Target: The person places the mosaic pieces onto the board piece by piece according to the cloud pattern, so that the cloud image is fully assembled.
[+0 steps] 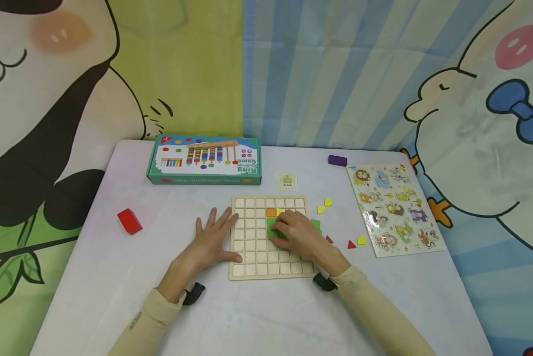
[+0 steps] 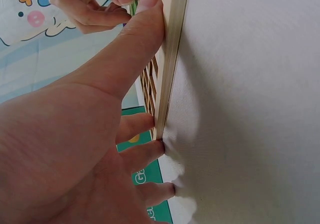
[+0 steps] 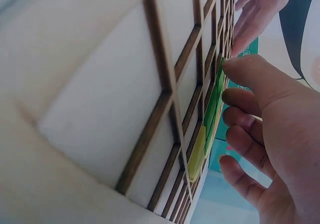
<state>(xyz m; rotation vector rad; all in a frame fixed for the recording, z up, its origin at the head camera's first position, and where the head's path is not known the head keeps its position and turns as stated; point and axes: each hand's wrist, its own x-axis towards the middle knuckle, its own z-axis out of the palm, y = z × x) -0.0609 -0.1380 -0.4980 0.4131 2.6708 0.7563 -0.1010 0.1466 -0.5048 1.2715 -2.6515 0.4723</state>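
Observation:
A wooden grid board [image 1: 249,257] lies in front of me. My left hand [image 1: 207,244] rests at its left edge with fingers spread; in the left wrist view the thumb [image 2: 135,38] lies on the rim. Over the middle of the board, my right hand [image 1: 295,230] touches green tiles [image 3: 215,108] with its thumb tip, the other fingers loosely bent. A yellow tile [image 3: 197,154] sits beside them in the right wrist view. An orange square tile [image 1: 271,212] and a green tile [image 1: 271,222] show left of the hand, which hides part of the grid.
Right of the board lie green pieces [image 1: 316,224], yellow pieces [image 1: 321,209] and red triangles [image 1: 351,244]. An animal picture board [image 1: 397,217] lies farther right, below a purple block [image 1: 337,160]. Behind are a small pattern card [image 1: 287,182] and a game box [image 1: 204,160]; a red block [image 1: 129,221] is left.

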